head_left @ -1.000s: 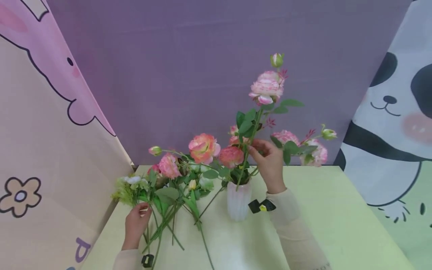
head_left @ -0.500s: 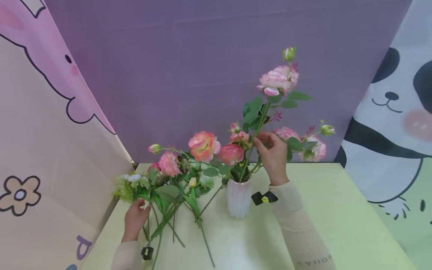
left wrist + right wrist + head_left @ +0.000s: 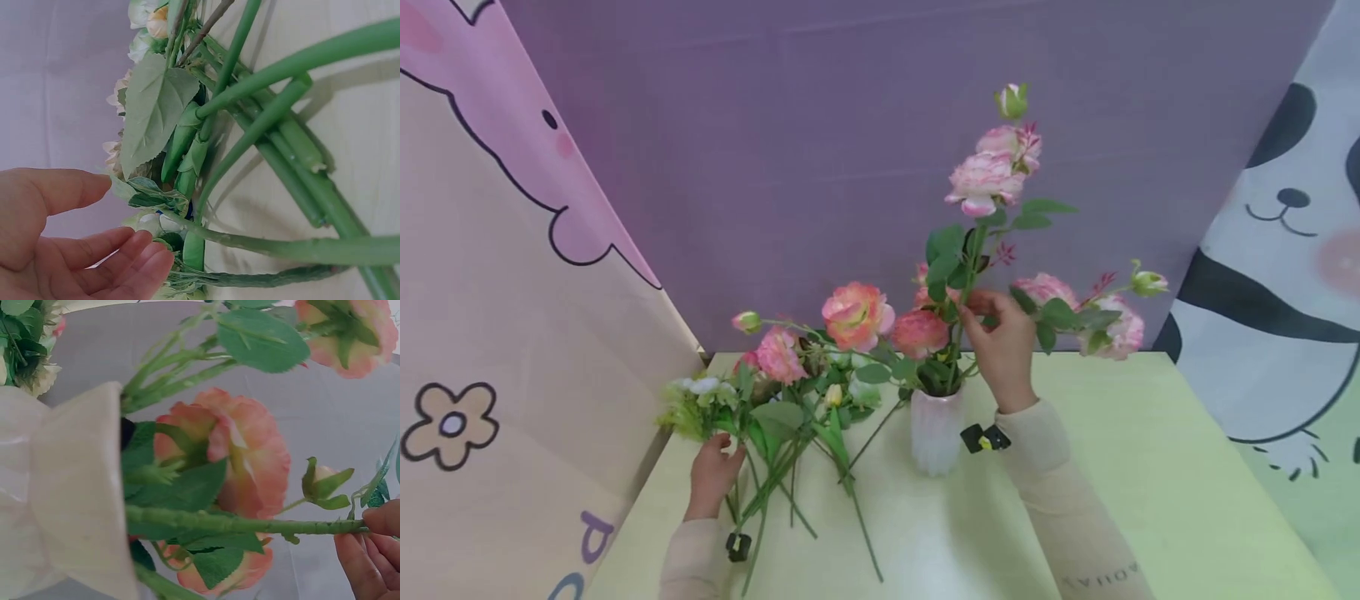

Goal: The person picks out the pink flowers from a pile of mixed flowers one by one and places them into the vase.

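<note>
My right hand (image 3: pixel 1002 343) pinches the green stem (image 3: pixel 300 526) of a tall pink-and-white flower (image 3: pixel 987 179) between thumb and fingers. Its lower end goes into the mouth of the ribbed white vase (image 3: pixel 936 437), beside other stems. Coral-pink flowers (image 3: pixel 253 459) and a pink-and-white spray (image 3: pixel 1112 329) lean out of the same vase. On the left, my left hand (image 3: pixel 713 477) is beside a pile of flower stems (image 3: pixel 775 483), with thumb and fingers apart around nothing. Its thumb tip is close to a small crumpled leaf (image 3: pixel 147 192); whether they touch I cannot tell.
White flowers with feathery greenery (image 3: pixel 696 404), a pink flower (image 3: pixel 780 354) and an orange-pink flower (image 3: pixel 857 317) lie in the pile. The pale table (image 3: pixel 1150 483) meets a purple backdrop (image 3: pixel 737 167) behind and printed panels at both sides.
The tall flower's stem end, first seen in front of the vase rim, is now inside the mouth. Its head swung right, then back left. My left hand stays by the pile.
</note>
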Demonstrator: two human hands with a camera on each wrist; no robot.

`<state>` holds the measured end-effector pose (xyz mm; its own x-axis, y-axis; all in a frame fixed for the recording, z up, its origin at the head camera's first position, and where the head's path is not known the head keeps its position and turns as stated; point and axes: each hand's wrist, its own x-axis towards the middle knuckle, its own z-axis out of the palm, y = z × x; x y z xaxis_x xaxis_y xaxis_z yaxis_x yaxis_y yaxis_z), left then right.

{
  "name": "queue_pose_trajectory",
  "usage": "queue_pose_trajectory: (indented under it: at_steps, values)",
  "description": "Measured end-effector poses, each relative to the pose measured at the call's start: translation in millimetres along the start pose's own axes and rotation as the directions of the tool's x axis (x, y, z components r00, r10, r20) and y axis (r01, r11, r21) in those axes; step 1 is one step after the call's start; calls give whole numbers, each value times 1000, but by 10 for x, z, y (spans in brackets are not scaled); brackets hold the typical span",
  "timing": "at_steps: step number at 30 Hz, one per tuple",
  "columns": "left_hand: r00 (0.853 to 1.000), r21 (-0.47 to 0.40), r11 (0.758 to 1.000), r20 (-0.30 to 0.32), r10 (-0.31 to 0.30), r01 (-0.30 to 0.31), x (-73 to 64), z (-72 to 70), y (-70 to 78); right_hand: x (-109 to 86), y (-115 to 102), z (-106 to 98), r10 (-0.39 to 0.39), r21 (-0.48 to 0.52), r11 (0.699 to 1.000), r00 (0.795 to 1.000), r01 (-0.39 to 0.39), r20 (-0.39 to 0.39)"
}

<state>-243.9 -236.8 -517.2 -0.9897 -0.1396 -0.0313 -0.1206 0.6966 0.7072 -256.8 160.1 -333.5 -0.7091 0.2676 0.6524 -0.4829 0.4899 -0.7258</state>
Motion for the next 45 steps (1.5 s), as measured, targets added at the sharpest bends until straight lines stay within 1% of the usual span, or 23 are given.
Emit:
queue_pose_trajectory:
  at_steps: [4, 8, 10, 13, 17, 20, 23, 27, 29, 32, 36, 41, 45]
  values:
    - [1000, 24, 1000, 20, 4, -5, 16, 39, 8, -36, -5, 5, -20, -67, 998, 1000, 21, 16]
    - [1000, 36, 999, 23, -6, 5, 28, 54, -6, -41, 9, 40, -47, -115, 992, 997, 54, 61]
    - [1000, 36, 999, 29, -10, 9, 32, 51, -6, -40, 19, 66, -59, -122, 990, 994, 69, 88]
    - [998, 30, 999, 53, -18, 17, 47, 48, -4, -54, 24, 104, -67, -107, 991, 991, 80, 115]
    - [997, 23, 999, 70, -24, 22, 70, 46, 0, -97, 12, 143, -106, -116, 986, 987, 120, 123]
    - [998, 28, 999, 61, -22, 20, 92, 52, -11, -127, 5, 167, -151, -143, 975, 980, 169, 130]
    - [997, 22, 999, 67, -30, 28, 102, 65, -21, -155, 7, 178, -188, -188, 959, 972, 212, 141]
    - [996, 19, 999, 74, -39, 38, 94, 84, -34, -190, 5, 177, -208, -246, 939, 967, 240, 149]
    - [997, 23, 999, 65, -34, 33, 86, 87, -39, -208, 4, 180, -201, -254, 938, 968, 234, 150]
    - [999, 32, 999, 48, -25, 24, 70, 76, -25, -237, 14, 191, -174, -252, 945, 973, 208, 151]
    - [998, 28, 999, 59, -26, 25, 81, 85, -38, -284, 63, 213, -157, -248, 950, 978, 188, 140]
    - [997, 22, 999, 72, -42, 40, 169, 166, -135, -345, 97, 224, -144, -233, 958, 983, 166, 111]
    - [997, 52, 997, 62, -54, 51, 193, 203, -193, -395, 111, 221, -109, -222, 967, 990, 127, 94]
